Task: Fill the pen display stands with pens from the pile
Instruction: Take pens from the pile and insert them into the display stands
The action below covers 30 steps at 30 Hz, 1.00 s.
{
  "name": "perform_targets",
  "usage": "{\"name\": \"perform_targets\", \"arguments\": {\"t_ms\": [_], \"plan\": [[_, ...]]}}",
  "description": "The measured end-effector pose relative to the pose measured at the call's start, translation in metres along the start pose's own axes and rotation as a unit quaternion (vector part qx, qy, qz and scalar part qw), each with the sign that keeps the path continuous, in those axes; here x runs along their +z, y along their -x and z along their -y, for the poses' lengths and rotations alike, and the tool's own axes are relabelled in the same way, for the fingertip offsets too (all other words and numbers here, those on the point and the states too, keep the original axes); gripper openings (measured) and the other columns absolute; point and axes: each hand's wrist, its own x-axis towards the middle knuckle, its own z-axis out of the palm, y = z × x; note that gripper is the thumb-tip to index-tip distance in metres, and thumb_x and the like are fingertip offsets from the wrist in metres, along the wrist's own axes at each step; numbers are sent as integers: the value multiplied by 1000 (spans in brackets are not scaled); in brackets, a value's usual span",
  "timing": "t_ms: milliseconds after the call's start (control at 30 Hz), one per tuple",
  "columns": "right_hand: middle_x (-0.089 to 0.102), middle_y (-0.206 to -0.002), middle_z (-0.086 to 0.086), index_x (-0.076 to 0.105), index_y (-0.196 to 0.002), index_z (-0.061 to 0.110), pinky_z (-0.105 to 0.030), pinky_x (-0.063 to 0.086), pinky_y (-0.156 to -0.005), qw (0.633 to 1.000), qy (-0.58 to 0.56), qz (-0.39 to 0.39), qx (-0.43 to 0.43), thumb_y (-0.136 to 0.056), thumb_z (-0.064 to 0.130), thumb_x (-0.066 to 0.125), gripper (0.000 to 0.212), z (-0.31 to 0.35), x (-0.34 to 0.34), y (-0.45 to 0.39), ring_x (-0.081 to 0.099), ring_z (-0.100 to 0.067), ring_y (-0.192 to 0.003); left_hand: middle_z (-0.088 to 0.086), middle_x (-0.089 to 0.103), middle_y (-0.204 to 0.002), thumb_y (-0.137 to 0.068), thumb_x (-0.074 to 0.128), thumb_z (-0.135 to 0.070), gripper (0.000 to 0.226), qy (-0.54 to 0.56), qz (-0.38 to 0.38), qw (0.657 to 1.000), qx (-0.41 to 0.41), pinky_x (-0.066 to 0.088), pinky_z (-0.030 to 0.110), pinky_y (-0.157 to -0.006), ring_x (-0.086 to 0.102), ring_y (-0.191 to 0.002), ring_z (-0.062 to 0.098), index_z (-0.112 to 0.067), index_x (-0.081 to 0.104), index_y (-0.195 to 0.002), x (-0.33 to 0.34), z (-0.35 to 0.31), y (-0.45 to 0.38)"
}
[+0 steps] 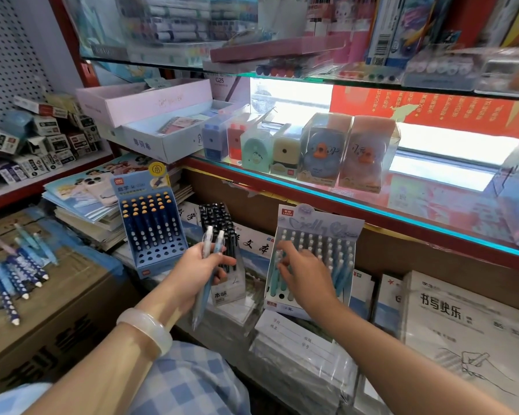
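Observation:
My left hand [201,271] grips two pale translucent pens [210,253], their caps pointing up. My right hand [303,271] pinches a light teal pen [277,265] at the left side of the pale blue display stand [318,232], which is mostly full of pastel pens. A dark blue display stand [150,232] to the left holds navy dotted pens in its upper rows, with empty holes along its front rows. The pile of loose pens [15,271], navy dotted and light blue, lies on a cardboard box [66,313] at far left.
A clear box of black pens [219,226] stands between the two stands. Notebook stacks [84,205] sit behind the dark blue stand. Wrapped exercise books [306,345] and white boxes [468,319] lie below. A glass shelf [372,211] above carries boxed sharpeners [321,151].

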Motion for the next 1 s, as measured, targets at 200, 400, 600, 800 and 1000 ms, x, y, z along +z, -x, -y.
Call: {"name": "perform_targets", "arguments": {"t_ms": [200, 400, 600, 800, 1000], "plan": [[61, -107, 0, 57, -115, 20, -29, 49, -86, 1000, 20, 4, -9, -95, 27, 51, 21, -2, 0, 1, 56, -13, -96, 13, 66, -93, -97, 42, -4, 18, 0, 6, 1000, -3, 49, 18, -51, 51, -56, 11, -5, 50, -113, 1, 0, -1], [65, -111, 0, 62, -116, 16, -32, 46, -89, 998, 46, 7, -33, -96, 26, 50, 26, -2, 0, -1, 53, -15, -104, 12, 66, -94, -97, 42, -5, 15, -3, 14, 1000, 5, 49, 21, -54, 52, -56, 11, -8, 52, -107, 1, -1, 1], [60, -115, 3, 57, -128, 22, -28, 43, -88, 996, 74, 20, -56, -98, 28, 43, 34, -7, -4, -3, 48, -14, -107, 11, 68, -90, -95, 47, -7, 16, 48, 53, 997, 17, 56, 31, -69, 61, -62, 15, -12, 58, -106, 2, -4, 7], [57, -102, 4, 59, -126, 27, -23, 41, -77, 999, 17, 23, -38, -94, 23, 52, 33, -18, -3, -3, 46, -13, -94, 10, 67, -90, -95, 49, -10, 19, 45, 51, 997, 20, 57, 32, -69, 62, -65, 16, -14, 58, -111, 2, -2, 8], [47, -93, 11, 60, -124, 26, -25, 45, -81, 997, -68, 26, 31, -92, 25, 57, 32, -8, -11, -6, 46, -9, -92, 6, 59, -78, -94, 49, -6, 20, 36, 81, 996, 25, 58, 26, -63, 58, -63, 13, -8, 58, -111, 7, 1, 12]]}}
